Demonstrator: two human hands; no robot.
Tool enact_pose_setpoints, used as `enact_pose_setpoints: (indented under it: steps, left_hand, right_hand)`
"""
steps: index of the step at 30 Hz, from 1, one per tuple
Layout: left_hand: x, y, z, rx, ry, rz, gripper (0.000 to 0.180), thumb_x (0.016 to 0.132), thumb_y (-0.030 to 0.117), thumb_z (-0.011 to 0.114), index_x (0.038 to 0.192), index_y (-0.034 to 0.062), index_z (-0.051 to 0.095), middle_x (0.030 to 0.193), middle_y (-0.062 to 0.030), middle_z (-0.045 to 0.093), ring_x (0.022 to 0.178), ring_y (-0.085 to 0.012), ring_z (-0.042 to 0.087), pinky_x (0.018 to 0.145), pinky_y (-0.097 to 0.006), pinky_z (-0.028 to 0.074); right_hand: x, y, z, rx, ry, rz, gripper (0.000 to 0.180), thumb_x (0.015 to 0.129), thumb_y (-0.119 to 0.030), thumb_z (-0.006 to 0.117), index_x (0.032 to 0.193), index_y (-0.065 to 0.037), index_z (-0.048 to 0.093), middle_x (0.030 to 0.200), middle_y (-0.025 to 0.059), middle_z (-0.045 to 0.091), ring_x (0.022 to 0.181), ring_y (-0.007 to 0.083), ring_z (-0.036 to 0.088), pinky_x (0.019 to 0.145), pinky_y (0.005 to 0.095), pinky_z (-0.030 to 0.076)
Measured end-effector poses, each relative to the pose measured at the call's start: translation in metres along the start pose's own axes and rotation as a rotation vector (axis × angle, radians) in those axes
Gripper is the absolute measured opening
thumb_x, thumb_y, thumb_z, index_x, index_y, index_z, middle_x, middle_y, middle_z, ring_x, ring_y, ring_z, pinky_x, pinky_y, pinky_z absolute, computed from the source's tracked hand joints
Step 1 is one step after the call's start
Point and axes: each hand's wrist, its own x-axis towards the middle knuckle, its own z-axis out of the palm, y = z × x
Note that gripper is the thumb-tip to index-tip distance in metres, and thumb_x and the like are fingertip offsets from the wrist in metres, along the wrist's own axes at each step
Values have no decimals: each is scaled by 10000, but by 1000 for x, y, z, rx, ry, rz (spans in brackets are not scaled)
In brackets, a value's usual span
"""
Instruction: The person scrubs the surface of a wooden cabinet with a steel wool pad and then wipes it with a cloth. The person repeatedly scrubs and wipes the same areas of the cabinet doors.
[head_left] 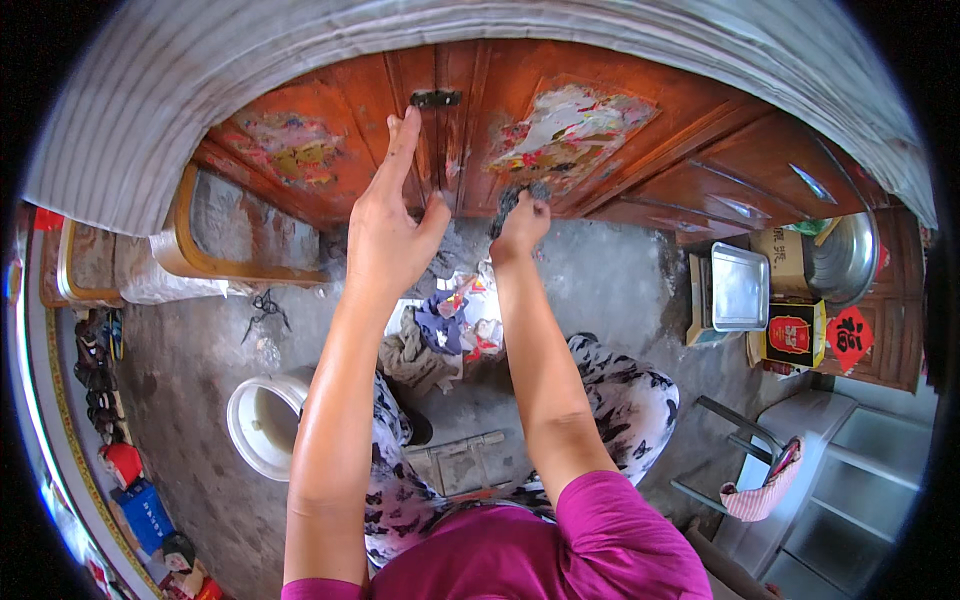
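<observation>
Nearby, a bucket (237, 432) holds cloudy liquid (275, 416) (right hand (522, 226): wad (507, 204)).

A stained grey concrete floor (185, 375) spreads through the room, with curved wooden-framed furniture (181, 246) at the left, a metal-legged seat (762, 494) in pink stripes near a pale grey shelf unit (800, 425) at lower right, reddish-brown wooden furniture (893, 345) farther up, and bright light glaring along the left edge.

Head-worn fisheye, close, looking down toward cabinet (490, 105).
</observation>
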Motion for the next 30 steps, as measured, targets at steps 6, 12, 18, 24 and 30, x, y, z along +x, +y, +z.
enact_pose_setpoints:
  steps: [6,12,18,24,30]
  left_hand:
    - [0,2,0,-16,-16,-4,887,841,42,664,1655,183,340,1634,-218,406,1379,-429,511,1056,-455,526]
    - [4,9,3,-54,-35,-45,876,835,44,670,1645,163,357,1627,-242,404,1378,-426,519,1059,-450,528]
    - [0,-6,1,-2,26,71,874,834,34,662,1645,156,358,1630,-243,402,1383,-426,519,1063,-448,525]
    - [6,9,3,-65,-42,-14,882,830,24,662,1647,154,355,1625,-243,410,1375,-428,528,1025,-438,543]
    - [0,0,2,-9,15,50,876,835,34,662,1645,175,359,1625,-232,413,1368,-429,529,1021,-441,547]
  right_hand:
    - [-4,-25,-13,24,-117,-67,169,914,-139,728,952,-48,591,897,18,626,772,178,537,731,366,479]
    - [21,-15,-8,-111,-22,-25,231,896,-149,752,874,-74,534,821,13,588,712,147,533,648,349,457]
    - [-12,-51,6,-10,-191,-93,212,883,-155,768,884,-70,573,834,8,587,734,138,501,690,327,438]
    - [48,-24,-19,-145,-60,-71,169,912,-134,730,949,-52,587,891,27,603,826,161,548,780,347,484]
    - [-13,-61,4,-114,-28,-487,159,921,-142,686,893,-64,550,832,-3,543,761,117,469,712,289,420]
